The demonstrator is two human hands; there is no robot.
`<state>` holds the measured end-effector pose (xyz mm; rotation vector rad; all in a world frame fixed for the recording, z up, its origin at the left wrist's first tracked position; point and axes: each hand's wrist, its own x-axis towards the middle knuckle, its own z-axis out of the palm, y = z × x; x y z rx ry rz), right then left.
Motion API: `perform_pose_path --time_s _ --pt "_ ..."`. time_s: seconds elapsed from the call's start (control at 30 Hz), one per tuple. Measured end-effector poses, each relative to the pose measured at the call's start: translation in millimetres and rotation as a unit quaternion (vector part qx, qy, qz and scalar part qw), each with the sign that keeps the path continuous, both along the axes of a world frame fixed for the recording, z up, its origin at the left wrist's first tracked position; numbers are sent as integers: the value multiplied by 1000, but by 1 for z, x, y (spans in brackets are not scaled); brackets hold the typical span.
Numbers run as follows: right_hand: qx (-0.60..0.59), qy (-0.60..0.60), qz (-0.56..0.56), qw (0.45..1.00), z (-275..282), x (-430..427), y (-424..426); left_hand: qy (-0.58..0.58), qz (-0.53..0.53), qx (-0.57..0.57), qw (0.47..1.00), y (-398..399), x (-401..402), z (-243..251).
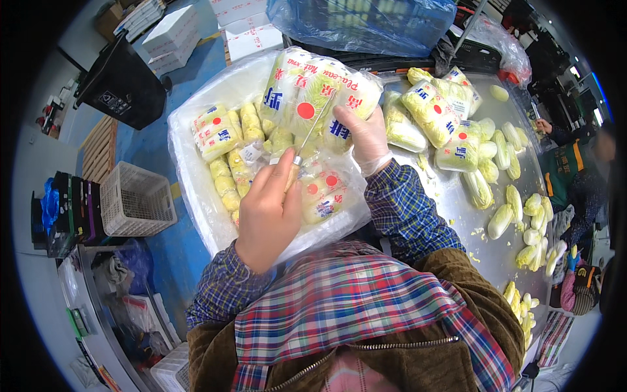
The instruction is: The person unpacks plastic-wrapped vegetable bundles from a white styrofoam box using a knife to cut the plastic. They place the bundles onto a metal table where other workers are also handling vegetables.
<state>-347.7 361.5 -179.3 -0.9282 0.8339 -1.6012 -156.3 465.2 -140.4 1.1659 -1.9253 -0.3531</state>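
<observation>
My left hand (272,210), bare, is closed around the wooden handle of a thin pointed metal tool (317,125), whose shaft lies across the front of a printed clear bag of napa cabbages (306,93). Whether the tip pierces the film cannot be told. My right hand (365,137), in a thin clear glove, grips the lower right corner of this bag. The bag is held over a white foam box (188,161) lined with clear plastic. More bagged cabbages (215,132) lie in the box, in rows.
On the metal table (470,235) at right lie bagged cabbages (431,112) and loose cabbages (500,220). A blue-lined crate (362,24) stands beyond. At left are a white basket (137,201) and a black wheeled bin (125,83). Other people work along the table's far right side.
</observation>
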Motion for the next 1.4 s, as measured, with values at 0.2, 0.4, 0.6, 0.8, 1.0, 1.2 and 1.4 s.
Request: perform_pose_path --time_s 0.2,0.4,0.6,0.8,1.0,1.2,1.4 --pt "14 -32 -24 999 -4 -6 1 -28 -1 15 999 -8 -13 -2" --pt "22 -49 -59 997 -14 -12 0 -31 -7 39 999 -14 -24 -11" --pt "-15 40 -147 988 -18 -23 -2 -54 -18 32 998 -27 -37 -11" --pt "-5 -69 -83 994 -27 -51 -3 -43 -31 45 998 -15 -41 -36" --pt "86 -283 -105 949 -15 -132 0 -65 -75 88 991 11 0 -69" --pt "44 -279 -108 953 -18 -148 -13 117 120 208 964 28 67 -85" --pt "61 96 273 955 -67 7 -74 187 173 251 934 48 90 -98"
